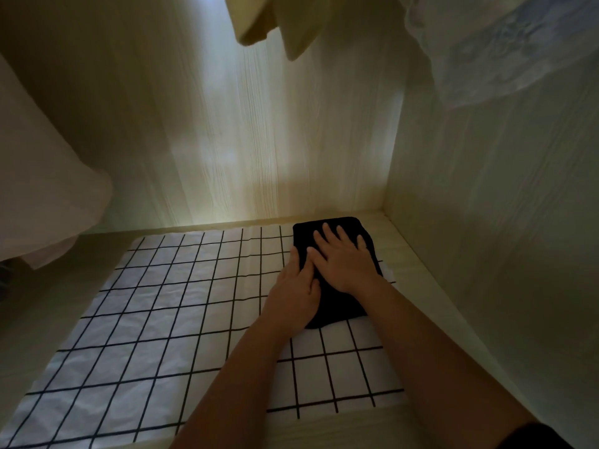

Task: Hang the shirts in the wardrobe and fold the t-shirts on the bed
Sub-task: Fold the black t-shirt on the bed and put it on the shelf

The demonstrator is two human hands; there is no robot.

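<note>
A folded black t-shirt (340, 303) lies at the back right of the wardrobe floor, on a white cloth with a black grid (168, 319). My right hand (345, 260) lies flat on top of it with the fingers spread. My left hand (296, 291) rests against its left edge, fingers straight along the side. Above hang garments: a cream one (275, 24) at the top middle, a pale blue-white one (505, 50) at the top right, and a light one (42, 176) on the left.
The pale wood back wall (259, 140) and right side wall (486, 222) of the wardrobe close in the space. A strip of bare wood floor (405, 254) runs between the gridded cloth and the right wall.
</note>
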